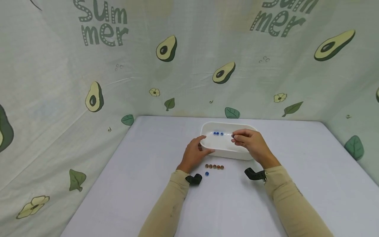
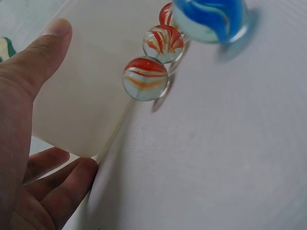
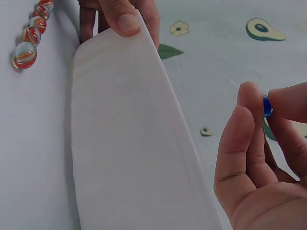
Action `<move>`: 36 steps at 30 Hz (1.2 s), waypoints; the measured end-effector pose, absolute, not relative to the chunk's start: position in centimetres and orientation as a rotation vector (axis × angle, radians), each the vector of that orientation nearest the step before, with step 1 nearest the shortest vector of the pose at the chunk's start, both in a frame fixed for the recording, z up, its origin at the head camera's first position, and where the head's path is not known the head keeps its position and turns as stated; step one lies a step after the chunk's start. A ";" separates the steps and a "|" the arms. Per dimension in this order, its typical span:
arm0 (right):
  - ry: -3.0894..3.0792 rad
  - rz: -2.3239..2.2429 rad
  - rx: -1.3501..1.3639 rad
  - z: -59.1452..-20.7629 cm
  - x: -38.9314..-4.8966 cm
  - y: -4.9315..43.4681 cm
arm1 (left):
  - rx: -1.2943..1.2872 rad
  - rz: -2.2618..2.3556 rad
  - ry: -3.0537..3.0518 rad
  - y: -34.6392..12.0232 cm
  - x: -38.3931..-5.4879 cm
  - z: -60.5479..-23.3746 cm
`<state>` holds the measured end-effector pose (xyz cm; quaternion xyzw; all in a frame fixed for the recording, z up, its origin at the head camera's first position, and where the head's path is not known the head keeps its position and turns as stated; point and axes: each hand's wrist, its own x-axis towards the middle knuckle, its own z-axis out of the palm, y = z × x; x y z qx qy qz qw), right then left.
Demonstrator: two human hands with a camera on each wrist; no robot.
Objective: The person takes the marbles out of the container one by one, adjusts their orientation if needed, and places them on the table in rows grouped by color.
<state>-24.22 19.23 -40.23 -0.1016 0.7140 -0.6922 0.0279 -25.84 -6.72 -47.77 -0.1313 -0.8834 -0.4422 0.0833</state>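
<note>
A blue marble (image 3: 267, 106) is pinched between the thumb and fingertips of my right hand (image 1: 250, 141), over the right part of a white tray (image 1: 228, 153). My left hand (image 1: 193, 154) grips the tray's front left corner, thumb at the rim and fingers round the side. Inside the tray, toward the back, lie three blue marbles (image 1: 217, 133) in a short row. In front of the tray, several orange-red swirled marbles (image 1: 214, 167) form a line on the table. One more blue marble (image 1: 207, 173) lies just nearer to me, by the line's left end.
The table (image 1: 124, 184) has a white cover. Behind it hangs a pale cloth (image 1: 189, 75) printed with avocados, leaves and lettering. A black strap with a camera sits on each wrist, below the beige sleeves (image 1: 165, 204).
</note>
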 end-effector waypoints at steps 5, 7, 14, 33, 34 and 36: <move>2.200 -2.154 -0.321 -40.3 -23.5 19.1 | -0.420 -1.309 -2.640 -6.9 -25.8 -47.4; 2.178 -2.169 -0.327 -40.2 -23.3 19.0 | -0.426 -1.302 -2.635 -7.0 -25.8 -47.1; 2.146 -2.150 -0.326 -40.2 -22.5 18.5 | -0.405 -1.311 -2.654 -7.3 -25.8 -46.7; 2.165 -2.081 -0.389 -40.7 -20.4 17.4 | -0.460 -1.315 -2.628 -7.2 -26.2 -47.3; 2.158 -2.070 -0.400 -40.9 -20.2 17.2 | -0.461 -1.320 -2.630 -7.2 -26.2 -47.3; 2.140 -2.046 -0.417 -41.2 -19.8 16.7 | -0.463 -1.319 -2.628 -7.1 -26.3 -47.4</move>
